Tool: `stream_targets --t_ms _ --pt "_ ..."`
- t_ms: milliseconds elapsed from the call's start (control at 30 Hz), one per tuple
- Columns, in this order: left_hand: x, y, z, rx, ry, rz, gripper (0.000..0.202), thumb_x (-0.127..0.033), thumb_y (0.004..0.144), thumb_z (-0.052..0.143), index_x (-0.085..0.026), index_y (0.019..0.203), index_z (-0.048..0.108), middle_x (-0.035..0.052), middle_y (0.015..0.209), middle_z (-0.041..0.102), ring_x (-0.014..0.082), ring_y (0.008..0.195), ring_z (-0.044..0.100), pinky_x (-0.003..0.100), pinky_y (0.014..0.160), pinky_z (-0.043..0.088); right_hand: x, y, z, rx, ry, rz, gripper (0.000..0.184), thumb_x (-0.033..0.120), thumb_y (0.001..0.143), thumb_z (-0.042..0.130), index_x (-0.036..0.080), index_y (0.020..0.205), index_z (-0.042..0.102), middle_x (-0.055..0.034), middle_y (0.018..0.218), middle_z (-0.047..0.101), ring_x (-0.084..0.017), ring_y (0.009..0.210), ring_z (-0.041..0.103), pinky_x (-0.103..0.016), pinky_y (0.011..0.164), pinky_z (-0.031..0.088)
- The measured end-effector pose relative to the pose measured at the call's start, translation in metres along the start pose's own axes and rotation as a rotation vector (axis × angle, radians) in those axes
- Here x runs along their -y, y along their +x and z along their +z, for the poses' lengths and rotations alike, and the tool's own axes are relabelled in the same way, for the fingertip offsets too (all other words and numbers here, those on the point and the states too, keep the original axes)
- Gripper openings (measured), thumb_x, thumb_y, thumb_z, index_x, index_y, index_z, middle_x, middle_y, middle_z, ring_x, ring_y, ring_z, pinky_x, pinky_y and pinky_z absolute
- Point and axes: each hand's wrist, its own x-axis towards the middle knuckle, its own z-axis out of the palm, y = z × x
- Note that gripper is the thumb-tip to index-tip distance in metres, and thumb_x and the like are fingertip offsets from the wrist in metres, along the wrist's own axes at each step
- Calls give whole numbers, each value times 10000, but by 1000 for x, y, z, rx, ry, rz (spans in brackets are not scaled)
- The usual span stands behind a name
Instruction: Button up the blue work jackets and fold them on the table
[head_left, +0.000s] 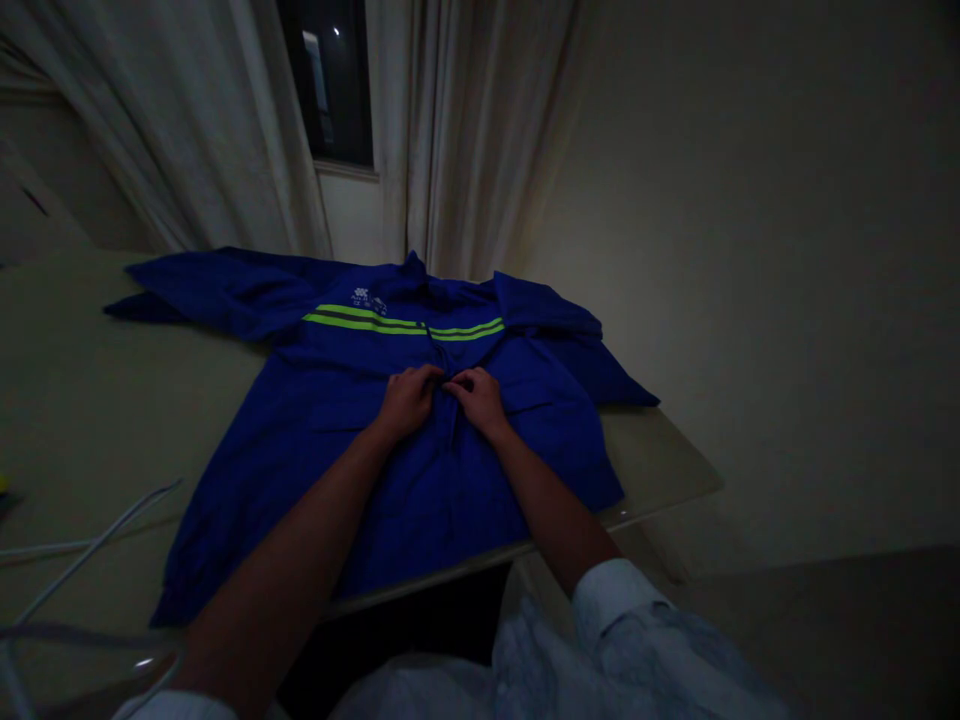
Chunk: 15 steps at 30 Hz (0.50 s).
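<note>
A dark blue work jacket (442, 500) lies spread flat on the table, front facing up, with its sleeves folded out to the sides. Lime-yellow reflective stripes (367, 320) cross its chest below the collar, and a small white logo (367, 300) sits above them. My left hand (409, 400) and my right hand (478, 398) meet at the middle of the jacket, their fingers curled on the front placket (454, 425). What the fingertips pinch is hidden under them. White shirt cuffs show at my wrists.
The jacket rests on a pale beige table (105, 420) whose front edge runs below it. White cables (97, 540) lie at the lower left, with a small yellow object (2, 485) at the frame edge. Pale curtains (480, 150) and a dark window (330, 80) stand behind.
</note>
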Motion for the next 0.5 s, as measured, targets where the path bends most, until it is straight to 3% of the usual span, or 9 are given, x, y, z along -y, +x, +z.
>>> stream_targets --t_ms 500 --pt "-3 1 0 21 0 5 313 -171 978 481 -243 1209 680 74 1168 770 266 1087 683 435 977 489 5 -3 1 38 -36 -11 79 163 859 799 198 807 751 3 832 629 -149 763 606 -267 749 471"
